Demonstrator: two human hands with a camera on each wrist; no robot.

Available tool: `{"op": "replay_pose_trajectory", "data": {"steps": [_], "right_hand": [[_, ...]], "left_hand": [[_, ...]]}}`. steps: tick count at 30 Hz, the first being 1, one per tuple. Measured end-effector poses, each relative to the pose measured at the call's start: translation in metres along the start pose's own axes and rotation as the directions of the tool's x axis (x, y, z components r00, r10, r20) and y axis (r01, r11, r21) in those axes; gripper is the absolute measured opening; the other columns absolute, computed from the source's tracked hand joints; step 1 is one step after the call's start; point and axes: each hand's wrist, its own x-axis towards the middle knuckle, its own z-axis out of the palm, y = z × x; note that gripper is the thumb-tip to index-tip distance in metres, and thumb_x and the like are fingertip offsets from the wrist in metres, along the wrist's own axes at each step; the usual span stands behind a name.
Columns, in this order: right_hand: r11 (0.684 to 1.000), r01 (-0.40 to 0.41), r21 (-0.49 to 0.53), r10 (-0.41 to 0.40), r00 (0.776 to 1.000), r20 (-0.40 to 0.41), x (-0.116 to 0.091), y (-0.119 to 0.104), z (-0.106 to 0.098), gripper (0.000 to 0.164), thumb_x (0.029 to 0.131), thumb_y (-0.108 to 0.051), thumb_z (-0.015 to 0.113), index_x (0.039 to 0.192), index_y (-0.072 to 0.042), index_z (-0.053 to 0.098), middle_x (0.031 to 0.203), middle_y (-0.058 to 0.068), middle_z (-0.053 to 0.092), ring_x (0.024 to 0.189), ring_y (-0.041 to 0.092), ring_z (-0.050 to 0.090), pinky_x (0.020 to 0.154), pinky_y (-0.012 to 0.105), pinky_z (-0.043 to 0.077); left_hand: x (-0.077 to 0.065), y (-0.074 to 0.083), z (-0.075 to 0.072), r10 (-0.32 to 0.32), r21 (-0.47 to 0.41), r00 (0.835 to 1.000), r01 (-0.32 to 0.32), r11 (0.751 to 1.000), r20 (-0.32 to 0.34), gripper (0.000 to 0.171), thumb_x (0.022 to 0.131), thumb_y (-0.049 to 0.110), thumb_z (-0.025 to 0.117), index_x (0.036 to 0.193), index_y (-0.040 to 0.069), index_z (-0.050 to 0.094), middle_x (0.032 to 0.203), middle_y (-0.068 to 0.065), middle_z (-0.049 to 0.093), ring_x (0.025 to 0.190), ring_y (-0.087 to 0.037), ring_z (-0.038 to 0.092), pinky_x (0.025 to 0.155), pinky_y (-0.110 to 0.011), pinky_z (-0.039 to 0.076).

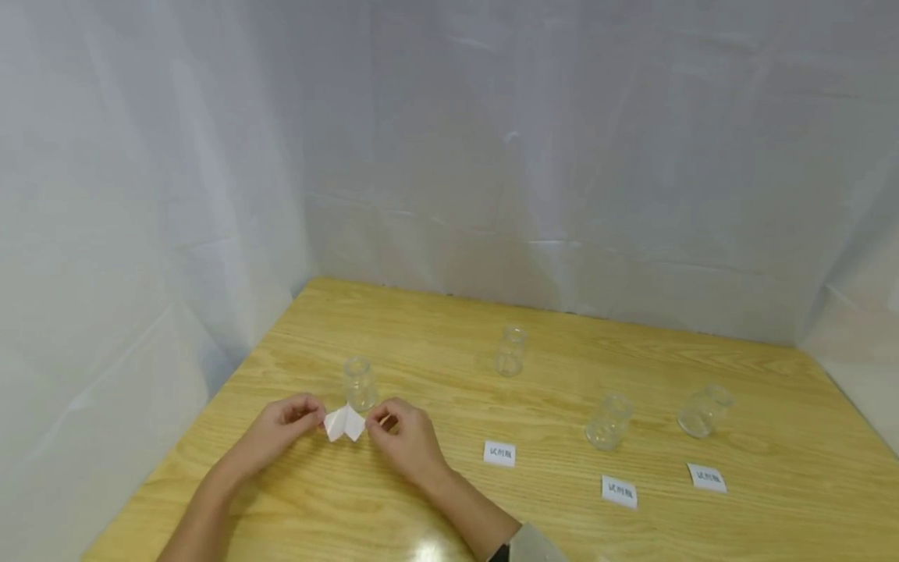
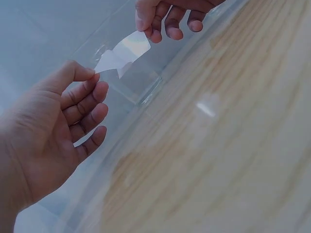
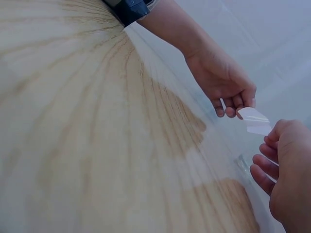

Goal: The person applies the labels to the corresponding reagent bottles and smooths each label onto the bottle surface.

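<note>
A small white label, creased into two wings, is stretched between both hands just above the table. My left hand pinches its left edge between thumb and forefinger. At the opposite edge, my right hand pinches it the same way. In the left wrist view the label looks partly folded or split into two layers; I cannot tell which. Its printed side does not show. Right behind it stands a clear glass bottle, its lower part close to the label.
On the wooden table stand more clear glass bottles: one farther back, two at the right. Three white labels with printed characters lie in front of them. White sheeting encloses the back and sides.
</note>
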Motion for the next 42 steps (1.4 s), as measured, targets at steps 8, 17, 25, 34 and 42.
{"op": "replay_pose_trajectory", "data": {"steps": [8,17,25,34,42], "right_hand": [[0.997,-0.079,0.007,0.079,0.997,0.008,-0.001,0.001,0.001,0.006,0.081,-0.007,0.061,0.079,-0.01,0.066,0.075,-0.009,0.059,0.064,0.002,0.054,0.056,0.018,0.047],[0.982,-0.187,-0.009,0.187,0.982,-0.04,0.001,0.003,0.0,0.006,0.079,-0.01,0.062,0.077,-0.01,0.067,0.068,-0.008,0.058,0.054,0.001,0.049,0.049,0.018,0.043],[0.973,-0.229,0.018,0.23,0.972,-0.042,0.001,0.001,-0.002,0.005,0.08,-0.009,0.062,0.078,-0.009,0.067,0.069,-0.007,0.058,0.053,0.002,0.047,0.047,0.019,0.041],[0.971,-0.239,0.022,0.239,0.971,-0.021,0.001,0.0,-0.003,0.005,0.08,-0.01,0.063,0.077,-0.009,0.067,0.069,-0.008,0.057,0.052,0.002,0.047,0.047,0.019,0.041],[0.969,-0.245,0.019,0.245,0.969,-0.014,0.001,0.0,-0.002,0.006,0.081,-0.01,0.062,0.077,-0.009,0.067,0.067,-0.008,0.057,0.05,0.002,0.046,0.045,0.019,0.04]], "left_hand": [[-0.001,-0.003,-0.006,-0.058,0.061,0.997,0.061,0.996,-0.043,0.015,0.092,0.011,0.056,0.093,-0.003,0.061,0.084,-0.008,0.06,0.076,-0.016,0.055,0.063,-0.026,0.046],[-0.005,-0.005,-0.023,-0.15,0.031,0.988,0.151,0.988,-0.025,0.023,0.093,0.012,0.053,0.097,-0.009,0.06,0.084,-0.008,0.059,0.076,-0.009,0.052,0.067,-0.024,0.047],[-0.007,-0.006,-0.028,-0.121,0.132,0.984,0.104,0.986,0.131,0.014,0.089,0.01,0.055,0.084,-0.001,0.063,0.077,-0.004,0.057,0.069,-0.01,0.048,0.062,-0.023,0.042],[-0.006,-0.008,-0.02,-0.073,0.316,0.993,0.039,0.948,0.095,0.007,0.086,0.011,0.062,0.081,0.007,0.063,0.069,0.003,0.053,0.064,-0.007,0.048,0.057,-0.023,0.042],[-0.005,-0.011,-0.019,-0.064,0.375,0.996,0.037,0.926,0.061,0.007,0.085,0.016,0.066,0.081,0.011,0.064,0.07,0.006,0.054,0.065,-0.008,0.049,0.058,-0.023,0.043]]}}
